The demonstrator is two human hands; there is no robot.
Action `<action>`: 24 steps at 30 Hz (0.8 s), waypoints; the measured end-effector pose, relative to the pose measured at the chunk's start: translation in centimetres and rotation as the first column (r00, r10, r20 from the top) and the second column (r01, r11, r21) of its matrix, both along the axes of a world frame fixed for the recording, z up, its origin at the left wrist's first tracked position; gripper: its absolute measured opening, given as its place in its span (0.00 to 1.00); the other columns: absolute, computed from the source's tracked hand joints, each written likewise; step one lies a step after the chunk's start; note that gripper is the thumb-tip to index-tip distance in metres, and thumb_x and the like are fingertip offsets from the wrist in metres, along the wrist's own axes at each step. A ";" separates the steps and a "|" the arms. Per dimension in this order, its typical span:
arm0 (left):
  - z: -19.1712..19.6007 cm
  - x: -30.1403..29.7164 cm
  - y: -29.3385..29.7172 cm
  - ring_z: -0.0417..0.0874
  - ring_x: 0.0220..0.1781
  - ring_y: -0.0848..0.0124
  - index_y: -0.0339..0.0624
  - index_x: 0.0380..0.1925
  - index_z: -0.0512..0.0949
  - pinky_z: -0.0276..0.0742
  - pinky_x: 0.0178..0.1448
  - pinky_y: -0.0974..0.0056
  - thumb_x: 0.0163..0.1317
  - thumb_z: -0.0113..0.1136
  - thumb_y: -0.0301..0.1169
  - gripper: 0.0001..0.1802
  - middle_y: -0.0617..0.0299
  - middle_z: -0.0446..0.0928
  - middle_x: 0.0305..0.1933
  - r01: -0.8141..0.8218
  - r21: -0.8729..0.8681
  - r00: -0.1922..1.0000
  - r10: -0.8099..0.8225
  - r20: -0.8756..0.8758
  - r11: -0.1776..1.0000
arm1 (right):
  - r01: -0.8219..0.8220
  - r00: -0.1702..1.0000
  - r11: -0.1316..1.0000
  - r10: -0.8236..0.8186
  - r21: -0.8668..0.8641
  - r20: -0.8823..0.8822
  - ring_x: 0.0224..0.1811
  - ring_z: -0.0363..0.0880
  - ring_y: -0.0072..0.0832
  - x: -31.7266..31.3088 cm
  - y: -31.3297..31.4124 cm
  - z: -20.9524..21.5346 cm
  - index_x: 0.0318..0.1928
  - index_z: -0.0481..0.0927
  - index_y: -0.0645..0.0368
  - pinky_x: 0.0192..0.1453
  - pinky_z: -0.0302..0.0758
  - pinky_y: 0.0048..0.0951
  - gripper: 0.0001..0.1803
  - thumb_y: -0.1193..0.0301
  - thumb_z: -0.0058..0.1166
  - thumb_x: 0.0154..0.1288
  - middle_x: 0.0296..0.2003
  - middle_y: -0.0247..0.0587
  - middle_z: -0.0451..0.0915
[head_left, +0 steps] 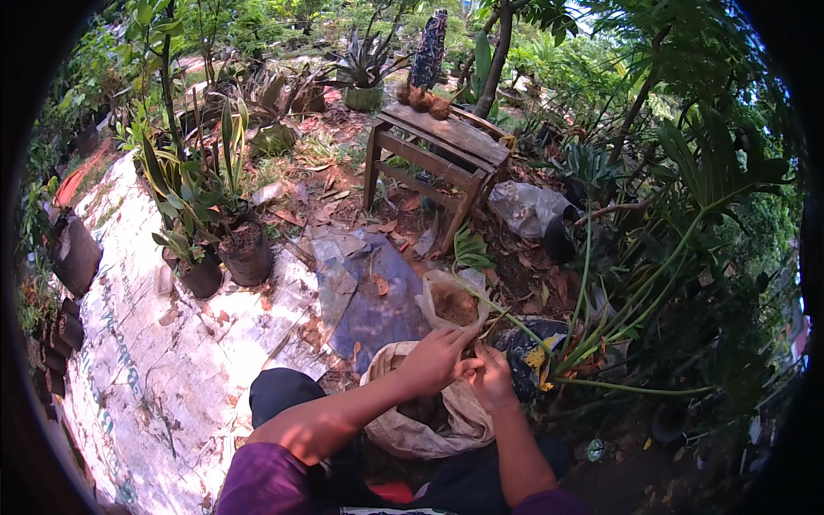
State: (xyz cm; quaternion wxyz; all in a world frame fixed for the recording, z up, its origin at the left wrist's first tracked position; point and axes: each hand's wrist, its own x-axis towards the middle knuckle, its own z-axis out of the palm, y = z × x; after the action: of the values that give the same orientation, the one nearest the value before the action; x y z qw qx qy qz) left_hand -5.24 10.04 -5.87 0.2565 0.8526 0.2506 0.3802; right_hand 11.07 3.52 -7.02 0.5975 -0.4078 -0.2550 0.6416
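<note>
My left hand (438,356) and my right hand (491,378) meet fingertip to fingertip just above the open mouth of a tan woven sack (410,433) that lies between my knees. Both hands have their fingers curled in and pinched together; whatever is between them is hidden. Just beyond the hands stands a clear plastic bag (453,300) filled with brown fibrous material. Right beside my right hand sits a black grow bag with a yellow mark (525,352), from which long green stalks with broad leaves (635,292) reach out to the right.
A white printed tarp (146,360) and a grey sheet (378,300) cover the ground. Black potted plants (245,253) stand at left. A wooden bench (438,150) carries brown husks behind. A crumpled plastic bag (528,206) and dense foliage fill the right.
</note>
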 end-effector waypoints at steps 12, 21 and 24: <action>2.3 -2.3 1.0 0.85 0.51 0.46 0.35 0.54 0.78 0.78 0.54 0.49 0.68 0.60 0.35 0.19 0.44 0.84 0.46 -0.066 -0.177 0.986 0.037 -0.161 0.982 | -0.105 0.993 0.989 0.098 0.104 0.071 0.35 0.72 0.19 -1.3 0.9 -0.7 0.44 0.78 0.60 0.41 0.67 0.25 0.15 0.61 0.46 0.81 0.33 0.30 0.76; 2.6 -2.1 0.7 0.84 0.55 0.43 0.29 0.60 0.75 0.78 0.58 0.52 0.72 0.57 0.33 0.22 0.37 0.83 0.51 0.070 -0.399 0.993 -0.101 -0.058 0.914 | -0.155 0.982 0.987 0.149 0.040 0.116 0.28 0.63 0.14 -0.6 0.4 -1.6 0.37 0.80 0.58 0.34 0.61 0.23 0.19 0.59 0.46 0.81 0.26 0.24 0.70; 2.3 -1.9 0.6 0.85 0.56 0.46 0.27 0.61 0.74 0.78 0.60 0.54 0.73 0.57 0.36 0.24 0.35 0.82 0.53 0.023 -0.436 0.984 -0.098 -0.148 0.900 | -0.206 0.969 0.977 0.196 0.057 0.152 0.29 0.64 0.12 -0.8 0.4 -1.4 0.44 0.82 0.57 0.33 0.62 0.20 0.18 0.57 0.46 0.81 0.28 0.22 0.71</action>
State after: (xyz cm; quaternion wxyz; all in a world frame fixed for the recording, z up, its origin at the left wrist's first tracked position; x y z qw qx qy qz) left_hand -7.10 10.62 -3.56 0.4290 0.8106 0.3225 0.2343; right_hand 10.29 3.88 -8.46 0.5236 -0.4036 -0.3610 0.6577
